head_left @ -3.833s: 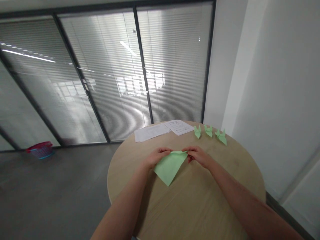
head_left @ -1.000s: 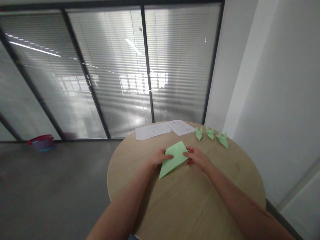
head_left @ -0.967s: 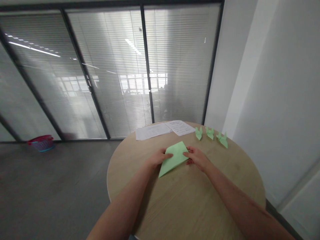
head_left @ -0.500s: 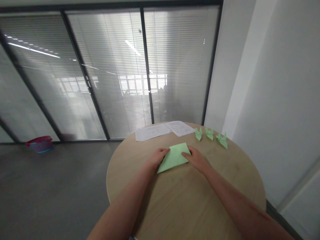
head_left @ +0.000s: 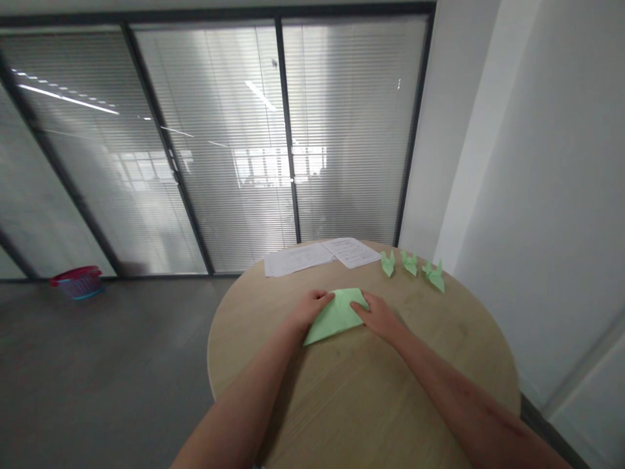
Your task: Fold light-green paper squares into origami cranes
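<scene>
One red-and-blue basket (head_left: pixel 78 283), on the floor by the foot of a glass partition (head_left: pixel 224 130) with blinds, between nine and ten o'clock of the round wooden table (head_left: pixel 371 407), as I read its dial over the head camera with twelve at the far rim; well apart from the work. Printed white sheets (head_left: pixel 297 260), overlapping, eleven to twelve o'clock near that rim, presumably set there to leave room for the hands. One left hand (head_left: pixel 308 308), ten o'clock, pinching the near-hand edge of the paper, I judge to steady it: forearm rising from seven o'clock, back of the hand up, thumb tip at the upper left edge, other fingers largely hidden from me. One piece of green paper (head_left: pixel 336 316), folded, eleven o'clock of the table's middle, between the two hands, its sharp corner aimed at seven; whether it lies flat or slightly raised I cannot tell. One right hand (head_left: pixel 381 317), about half past twelve, gripping the paper's right end, the thumb seemingly pressing to keep the layers together: forearm coming in from five o'clock, thumb laid across the top face and pointing to ten, fingers curled behind the edge, partly unseen. Three folded green figures (head_left: pixel 409 263), in a row from half past twelve to half past one, probably spaced clear of the hands to spare their points
</scene>
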Motion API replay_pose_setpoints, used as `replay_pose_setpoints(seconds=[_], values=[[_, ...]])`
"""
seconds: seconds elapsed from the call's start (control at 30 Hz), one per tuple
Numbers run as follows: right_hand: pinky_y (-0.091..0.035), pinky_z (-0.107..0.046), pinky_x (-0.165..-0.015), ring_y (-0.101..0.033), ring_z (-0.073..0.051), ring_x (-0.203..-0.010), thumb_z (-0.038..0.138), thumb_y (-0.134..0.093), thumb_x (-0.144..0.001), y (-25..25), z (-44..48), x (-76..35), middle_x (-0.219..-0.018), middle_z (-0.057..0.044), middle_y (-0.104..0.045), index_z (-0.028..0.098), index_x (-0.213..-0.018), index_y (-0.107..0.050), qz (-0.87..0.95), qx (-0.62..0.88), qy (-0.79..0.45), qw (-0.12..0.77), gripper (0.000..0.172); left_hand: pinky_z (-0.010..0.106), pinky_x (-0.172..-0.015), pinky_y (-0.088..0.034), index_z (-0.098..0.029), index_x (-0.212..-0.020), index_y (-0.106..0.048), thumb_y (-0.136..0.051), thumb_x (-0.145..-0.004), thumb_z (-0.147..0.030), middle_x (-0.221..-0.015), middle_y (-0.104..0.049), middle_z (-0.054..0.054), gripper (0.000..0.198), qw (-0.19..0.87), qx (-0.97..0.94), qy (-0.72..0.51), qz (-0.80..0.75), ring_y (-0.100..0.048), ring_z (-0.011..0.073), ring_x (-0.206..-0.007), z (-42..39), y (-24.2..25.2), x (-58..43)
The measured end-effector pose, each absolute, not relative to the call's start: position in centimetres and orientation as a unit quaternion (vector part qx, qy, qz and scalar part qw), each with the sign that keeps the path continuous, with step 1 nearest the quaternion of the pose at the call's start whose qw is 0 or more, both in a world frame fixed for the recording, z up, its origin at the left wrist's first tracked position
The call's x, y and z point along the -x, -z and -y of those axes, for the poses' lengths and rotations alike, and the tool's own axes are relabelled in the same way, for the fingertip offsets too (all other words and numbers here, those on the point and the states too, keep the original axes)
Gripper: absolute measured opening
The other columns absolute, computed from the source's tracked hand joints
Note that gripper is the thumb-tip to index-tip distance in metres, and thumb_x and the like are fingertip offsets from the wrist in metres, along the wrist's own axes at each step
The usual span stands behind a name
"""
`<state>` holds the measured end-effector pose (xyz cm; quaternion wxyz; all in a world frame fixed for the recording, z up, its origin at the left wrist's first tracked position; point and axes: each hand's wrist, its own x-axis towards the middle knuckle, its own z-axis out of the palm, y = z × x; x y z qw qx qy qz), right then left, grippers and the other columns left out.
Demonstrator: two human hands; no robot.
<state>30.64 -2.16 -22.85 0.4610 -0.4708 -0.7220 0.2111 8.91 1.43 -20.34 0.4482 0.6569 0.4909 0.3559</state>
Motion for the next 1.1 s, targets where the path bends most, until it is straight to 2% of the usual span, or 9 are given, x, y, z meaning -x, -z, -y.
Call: replay_pose_setpoints(seconds=[0.1, 0.43, 0.67, 0.73, 0.8, 0.87, 0.93, 1.0, 1.1], values=[[-0.049, -0.036, -0.079, -0.066, -0.027, -0.084, 0.038, -0.063, -0.091, 23.2, 2.1, -30.5, -0.096, -0.012, -0.075, 0.021, -0.096, -0.072, 0.71, 0.492, -0.207, 0.459, 0.02, 0.027, -0.056, -0.033, -0.017, -0.069, -0.066, -0.071, -0.075, -0.055, -0.059, -0.053, -0.004, 0.039, 0.426, -0.675, -0.359, -0.484, -0.045, 0.0138, -0.057, -1.6, 20.3, -8.9], [-0.047, -0.034, -0.079, -0.066, -0.026, -0.085, 0.036, -0.064, -0.09, 23.2, 2.4, -29.9, -0.097, -0.011, -0.075, 0.022, -0.097, -0.071, 0.718, 0.495, -0.19, 0.451, 0.017, 0.027, -0.062, -0.035, -0.017, -0.079, -0.068, -0.074, -0.072, -0.04, -0.067, -0.057, -0.003, 0.025, 0.366, -0.716, -0.365, -0.47, -0.05, 0.0158, -0.066, -1.6, 19.8, -9.0], [-0.051, -0.036, -0.086, -0.067, -0.026, -0.095, 0.032, -0.06, -0.092, 23.0, 2.6, -29.7, -0.106, -0.011, -0.076, 0.018, -0.113, -0.072, 0.733, 0.48, -0.188, 0.444, 0.028, 0.026, -0.06, -0.033, -0.018, -0.084, -0.069, -0.076, -0.069, -0.029, -0.064, -0.055, -0.005, 0.02, 0.37, -0.702, -0.379, -0.476, -0.05, 0.0151, -0.065, -1.4, 19.6, -9.2], [-0.053, -0.035, -0.084, -0.068, -0.024, -0.09, 0.032, -0.056, -0.093, 23.0, 2.6, -29.8, -0.11, -0.011, -0.075, 0.017, -0.12, -0.072, 0.737, 0.473, -0.195, 0.441, 0.034, 0.026, -0.062, -0.036, -0.017, -0.086, -0.071, -0.073, -0.072, -0.031, -0.067, -0.059, -0.003, 0.02, 0.387, -0.687, -0.387, -0.478, -0.052, 0.0156, -0.066, -1.3, 19.5, -9.1], [-0.056, -0.032, -0.074, -0.067, -0.02, -0.079, 0.029, -0.053, -0.094, 23.0, 2.5, -30.0, -0.115, -0.01, -0.075, 0.019, -0.129, -0.07, 0.74, 0.458, -0.226, 0.438, 0.04, 0.026, -0.063, -0.038, -0.016, -0.088, -0.072, -0.071, -0.075, -0.034, -0.07, -0.063, -0.001, 0.022, 0.413, -0.667, -0.397, -0.477, -0.054, 0.0156, -0.067, -1.3, 19.5, -9.0], [-0.055, -0.028, -0.062, -0.064, -0.016, -0.07, 0.021, -0.049, -0.09, 23.1, 2.3, -30.3, -0.117, -0.008, -0.073, 0.022, -0.132, -0.069, 0.737, 0.439, -0.266, 0.439, 0.047, 0.026, -0.063, -0.04, -0.015, -0.089, -0.073, -0.069, -0.077, -0.037, -0.072, -0.065, 0.0, 0.026, 0.443, -0.643, -0.405, -0.475, -0.055, 0.0153, -0.065, -1.3, 19.4, -9.1], [-0.054, -0.024, -0.056, -0.063, -0.014, -0.068, 0.01, -0.047, -0.08, 23.2, 2.1, -30.5, -0.117, -0.009, -0.071, 0.021, -0.128, -0.073, 0.736, 0.421, -0.293, 0.441, 0.055, 0.026, -0.062, -0.042, -0.014, -0.093, -0.073, -0.069, -0.076, -0.04, -0.072, -0.066, 0.001, 0.031, 0.474, -0.618, -0.412, -0.473, -0.056, 0.0151, -0.063, -1.4, 19.5, -9.1], [-0.054, -0.023, -0.056, -0.062, -0.013, -0.069, 0.004, -0.044, -0.071, 23.3, 2.0, -30.7, -0.12, -0.009, -0.069, 0.02, -0.121, -0.076, 0.743, 0.409, -0.299, 0.437, 0.063, 0.026, -0.062, -0.044, -0.014, -0.096, -0.073, -0.068, -0.076, -0.043, -0.073, -0.067, 0.002, 0.035, 0.502, -0.594, -0.417, -0.471, -0.058, 0.0156, -0.064, -1.6, 19.6, -9.2], [-0.053, -0.022, -0.058, -0.063, -0.012, -0.072, 0.0, -0.042, -0.066, 23.4, 1.9, -30.7, -0.124, -0.009, -0.067, 0.021, -0.115, -0.079, 0.755, 0.416, -0.286, 0.42, 0.065, 0.027, -0.06, -0.046, -0.013, -0.099, -0.073, -0.068, -0.078, -0.047, -0.074, -0.068, 0.004, 0.04, 0.529, -0.563, -0.421, -0.475, -0.061, 0.0166, -0.064, -1.8, 19.7, -9.2]])
